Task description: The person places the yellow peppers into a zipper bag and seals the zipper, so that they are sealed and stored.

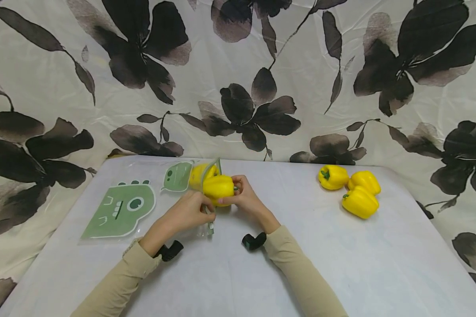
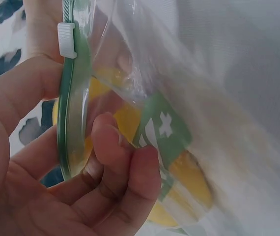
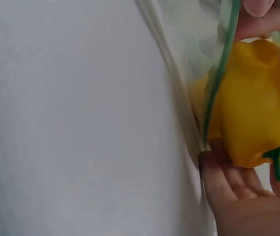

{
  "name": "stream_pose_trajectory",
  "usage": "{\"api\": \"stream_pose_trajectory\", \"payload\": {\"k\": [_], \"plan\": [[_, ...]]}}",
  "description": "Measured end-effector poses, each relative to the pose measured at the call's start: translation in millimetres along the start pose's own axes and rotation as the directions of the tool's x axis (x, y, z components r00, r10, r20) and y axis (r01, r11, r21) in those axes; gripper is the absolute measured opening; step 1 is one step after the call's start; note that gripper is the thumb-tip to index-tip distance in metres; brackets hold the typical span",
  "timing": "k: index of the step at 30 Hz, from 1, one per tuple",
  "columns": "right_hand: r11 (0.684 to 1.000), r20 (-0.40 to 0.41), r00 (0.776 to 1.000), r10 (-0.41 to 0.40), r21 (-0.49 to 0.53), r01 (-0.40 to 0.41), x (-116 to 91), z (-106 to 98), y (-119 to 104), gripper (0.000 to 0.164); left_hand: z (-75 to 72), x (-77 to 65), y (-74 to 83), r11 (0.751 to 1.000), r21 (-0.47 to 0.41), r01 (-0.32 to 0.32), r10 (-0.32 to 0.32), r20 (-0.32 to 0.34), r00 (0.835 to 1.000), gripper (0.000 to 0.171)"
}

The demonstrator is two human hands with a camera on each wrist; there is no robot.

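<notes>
In the head view my right hand (image 1: 247, 197) grips a yellow bell pepper (image 1: 218, 187) by its stem end, at the mouth of a clear zip bag with a green dinosaur print (image 1: 177, 177). My left hand (image 1: 191, 208) pinches the near edge of that mouth. Up close in the left wrist view, the green zip strip with its white slider (image 2: 67, 40) passes between the thumb and fingers (image 2: 145, 172). More yellow shows through the plastic, from another bell pepper (image 1: 197, 175) inside. The right wrist view has the held pepper's green stem (image 3: 276, 156) pointing out of the bag.
Three more yellow bell peppers (image 1: 361, 201) lie grouped at the table's back right. A flat clear bag with a green dinosaur face (image 1: 120, 211) lies on the left. Black wrist-camera mounts (image 1: 254, 241) sit under both wrists. Floral cloth (image 1: 325, 110) hangs behind the white table (image 1: 309, 246).
</notes>
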State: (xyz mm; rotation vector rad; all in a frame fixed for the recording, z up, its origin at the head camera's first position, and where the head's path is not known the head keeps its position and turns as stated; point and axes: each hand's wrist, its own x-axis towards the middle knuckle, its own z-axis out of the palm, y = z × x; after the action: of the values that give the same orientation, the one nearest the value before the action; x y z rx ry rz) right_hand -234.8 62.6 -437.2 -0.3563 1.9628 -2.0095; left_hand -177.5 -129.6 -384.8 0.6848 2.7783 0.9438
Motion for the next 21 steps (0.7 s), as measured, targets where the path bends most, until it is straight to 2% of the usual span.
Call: {"api": "stream_pose_trajectory", "payload": {"k": [5, 8, 12, 15, 19, 21], "plan": [[0.991, 0.057, 0.995, -0.081, -0.103, 0.086, 1.0, -0.6, 6.5, 0.069, 0.5, 0.5, 0.6, 1.000, 0.000, -0.023, 0.023, -0.010, 1.000, 0.004], [0.969, 0.092, 0.986, -0.138, -0.194, 0.154, 0.4, 2.3, 7.1, 0.070, 1.8, 0.9, 2.0, 0.999, 0.024, -0.047, 0.047, -0.028, 0.998, 0.003], [0.940, 0.140, 0.978, -0.157, -0.281, 0.191, -0.9, 5.5, 6.2, 0.069, 3.2, 0.9, 2.1, 0.995, 0.060, -0.081, 0.083, -0.036, 0.996, 0.005], [0.955, 0.177, 0.974, -0.138, -0.238, 0.179, 0.1, 2.9, 7.9, 0.066, 3.1, 0.5, 0.9, 0.995, 0.051, -0.086, 0.088, -0.036, 0.996, 0.007], [0.990, 0.210, 0.974, -0.085, -0.094, 0.107, 1.8, -4.8, 11.5, 0.063, 2.3, 0.2, 0.8, 0.996, 0.040, -0.077, 0.079, -0.042, 0.996, 0.006], [0.992, 0.202, 0.976, -0.081, -0.077, 0.098, 1.7, -7.0, 11.4, 0.061, 1.9, 0.6, 1.9, 0.997, 0.046, -0.069, 0.071, -0.042, 0.997, 0.005]]}}
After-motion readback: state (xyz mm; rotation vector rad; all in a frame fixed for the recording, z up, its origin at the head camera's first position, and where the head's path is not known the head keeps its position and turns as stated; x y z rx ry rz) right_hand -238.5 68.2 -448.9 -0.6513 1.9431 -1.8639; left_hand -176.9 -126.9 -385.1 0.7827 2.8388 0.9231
